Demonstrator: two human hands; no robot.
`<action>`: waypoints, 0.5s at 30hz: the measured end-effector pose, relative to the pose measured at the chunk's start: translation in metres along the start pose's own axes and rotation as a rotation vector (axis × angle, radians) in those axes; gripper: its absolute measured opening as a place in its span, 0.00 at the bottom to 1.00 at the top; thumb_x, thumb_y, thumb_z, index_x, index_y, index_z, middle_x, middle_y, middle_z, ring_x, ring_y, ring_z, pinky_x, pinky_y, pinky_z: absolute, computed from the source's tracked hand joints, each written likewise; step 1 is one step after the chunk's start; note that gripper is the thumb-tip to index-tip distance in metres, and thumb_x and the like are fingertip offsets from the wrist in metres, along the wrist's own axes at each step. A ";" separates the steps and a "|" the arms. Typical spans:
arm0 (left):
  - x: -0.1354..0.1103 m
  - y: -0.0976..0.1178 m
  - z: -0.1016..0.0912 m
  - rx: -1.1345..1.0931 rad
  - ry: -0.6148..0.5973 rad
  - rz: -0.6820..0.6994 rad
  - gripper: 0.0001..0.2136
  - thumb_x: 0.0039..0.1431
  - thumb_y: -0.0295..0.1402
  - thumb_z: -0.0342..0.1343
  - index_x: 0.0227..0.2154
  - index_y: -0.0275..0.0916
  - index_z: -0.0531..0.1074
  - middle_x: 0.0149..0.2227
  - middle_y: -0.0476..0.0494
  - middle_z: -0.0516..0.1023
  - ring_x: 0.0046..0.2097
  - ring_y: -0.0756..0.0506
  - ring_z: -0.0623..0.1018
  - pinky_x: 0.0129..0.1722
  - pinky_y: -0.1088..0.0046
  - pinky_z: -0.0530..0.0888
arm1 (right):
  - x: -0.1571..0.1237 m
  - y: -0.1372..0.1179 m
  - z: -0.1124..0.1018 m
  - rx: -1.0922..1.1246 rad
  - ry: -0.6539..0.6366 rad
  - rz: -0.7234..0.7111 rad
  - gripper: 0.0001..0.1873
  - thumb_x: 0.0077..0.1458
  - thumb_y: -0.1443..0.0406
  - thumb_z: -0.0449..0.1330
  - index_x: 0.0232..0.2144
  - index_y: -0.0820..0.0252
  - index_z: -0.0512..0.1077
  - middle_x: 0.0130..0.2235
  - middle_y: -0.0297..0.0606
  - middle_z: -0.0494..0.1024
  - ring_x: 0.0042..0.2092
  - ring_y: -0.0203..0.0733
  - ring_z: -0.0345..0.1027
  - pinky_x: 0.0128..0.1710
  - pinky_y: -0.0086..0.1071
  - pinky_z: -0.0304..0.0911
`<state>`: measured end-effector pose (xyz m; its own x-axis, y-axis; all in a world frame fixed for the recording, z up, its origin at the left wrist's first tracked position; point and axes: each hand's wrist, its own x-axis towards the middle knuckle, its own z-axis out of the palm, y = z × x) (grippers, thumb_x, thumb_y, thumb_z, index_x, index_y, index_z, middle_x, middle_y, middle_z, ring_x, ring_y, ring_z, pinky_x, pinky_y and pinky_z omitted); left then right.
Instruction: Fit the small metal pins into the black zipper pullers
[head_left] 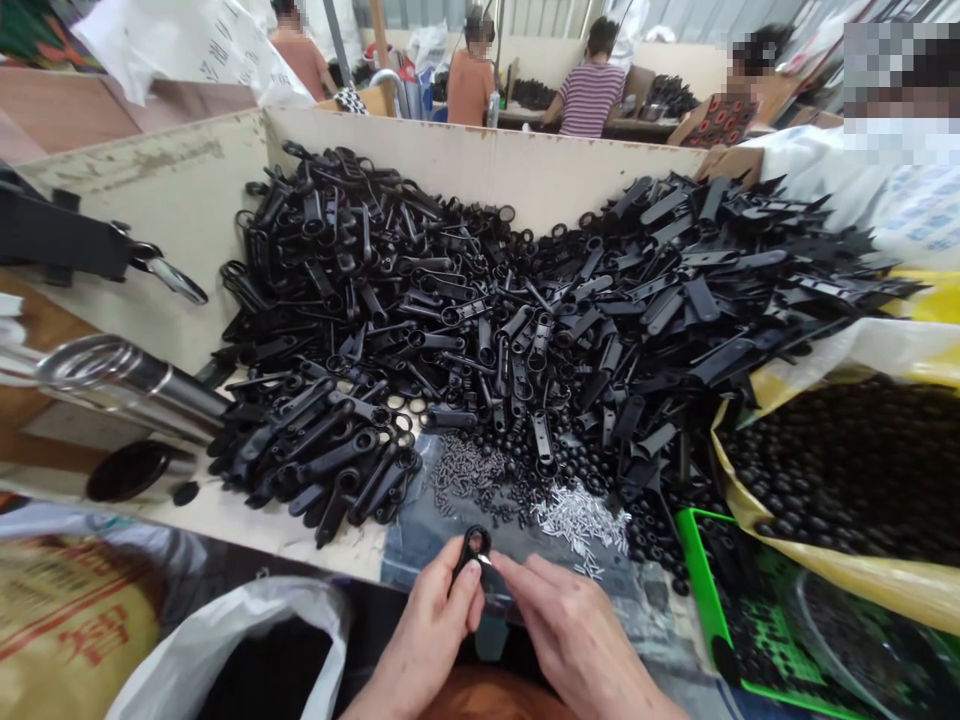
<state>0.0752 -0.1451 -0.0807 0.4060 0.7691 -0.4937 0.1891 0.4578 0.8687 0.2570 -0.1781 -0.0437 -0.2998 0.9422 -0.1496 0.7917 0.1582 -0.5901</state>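
My left hand [433, 610] is closed around a black plastic part [478, 538] with a ring-shaped end, the ring pointing away from me. From the right, my right hand [574, 612] reaches to the part with its fingertips pinched together beside the ring. A small silver pin [485, 561] shows at those fingertips, against the part. Just beyond my hands, a pile of silver pins [581, 515], small dark screws [466, 470] and black beads [577, 450] lie on the worktop.
Large heaps of black ring-ended parts [360, 240] and flat black pieces [697, 290] fill the bin [480, 150]. A green basket [701, 570] and a yellow sack of black balls [862, 460] stand right. Metal tubes [150, 385] jut in left. Several people sit beyond.
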 end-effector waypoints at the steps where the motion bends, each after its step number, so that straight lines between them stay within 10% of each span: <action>1: 0.000 0.000 0.000 -0.003 0.001 -0.005 0.20 0.69 0.49 0.47 0.51 0.38 0.66 0.23 0.58 0.62 0.22 0.53 0.53 0.19 0.76 0.48 | 0.000 0.000 -0.001 0.014 -0.008 0.004 0.24 0.68 0.72 0.47 0.61 0.59 0.70 0.37 0.42 0.77 0.34 0.43 0.75 0.33 0.30 0.66; 15: 0.000 0.001 0.005 -0.096 0.046 -0.018 0.19 0.66 0.52 0.51 0.39 0.39 0.70 0.23 0.56 0.63 0.25 0.52 0.60 0.22 0.78 0.54 | 0.005 -0.005 -0.003 -0.038 -0.075 0.020 0.24 0.63 0.76 0.48 0.55 0.58 0.73 0.39 0.40 0.80 0.33 0.41 0.76 0.32 0.30 0.65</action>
<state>0.0793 -0.1471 -0.0799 0.3618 0.7790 -0.5121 0.1088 0.5103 0.8531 0.2532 -0.1733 -0.0388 -0.3215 0.9207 -0.2213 0.8171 0.1517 -0.5562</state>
